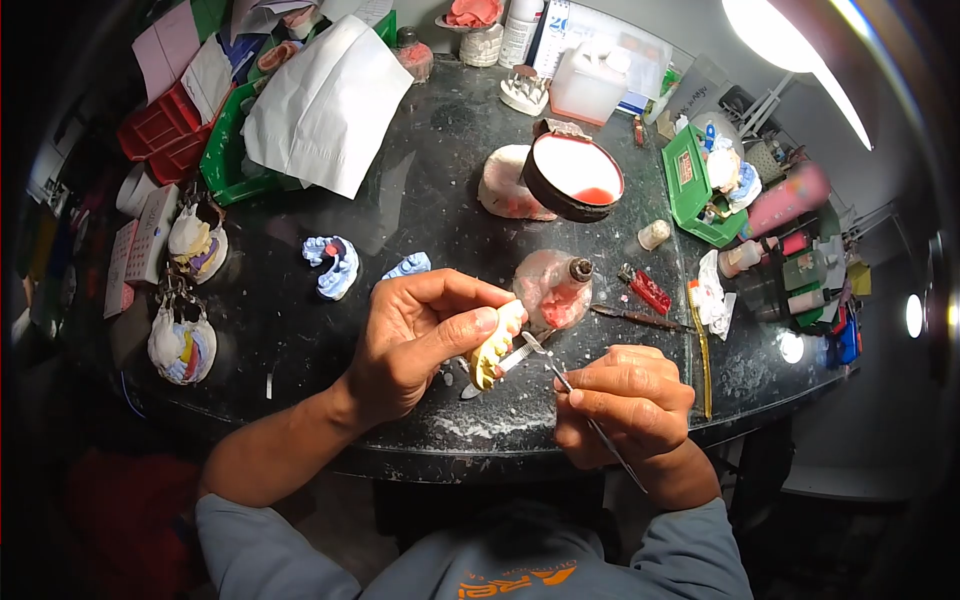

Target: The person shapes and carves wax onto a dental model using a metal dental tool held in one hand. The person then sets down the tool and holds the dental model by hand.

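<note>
Between the thumb and fingers of my left hand (425,340) is a yellow dental model (490,358), held tilted above the bench's front part. My right hand (625,405) grips a thin metal dental tool (597,427) like a pen. The tool's flat tip is just right of the model; whether they touch I cannot tell. Behind the model stands a glass burner (553,290) with pinkish contents and a dark metal top. A flat metal blade (515,358) lies below the model, partly hidden by it.
Blue dental models (332,266) lie left of my hands. Articulated models (182,345) stand far left. A round tin of red wax (575,172) leans behind the burner. A dark-handled knife (640,318), a red tool (650,290) and a green box (690,190) are right.
</note>
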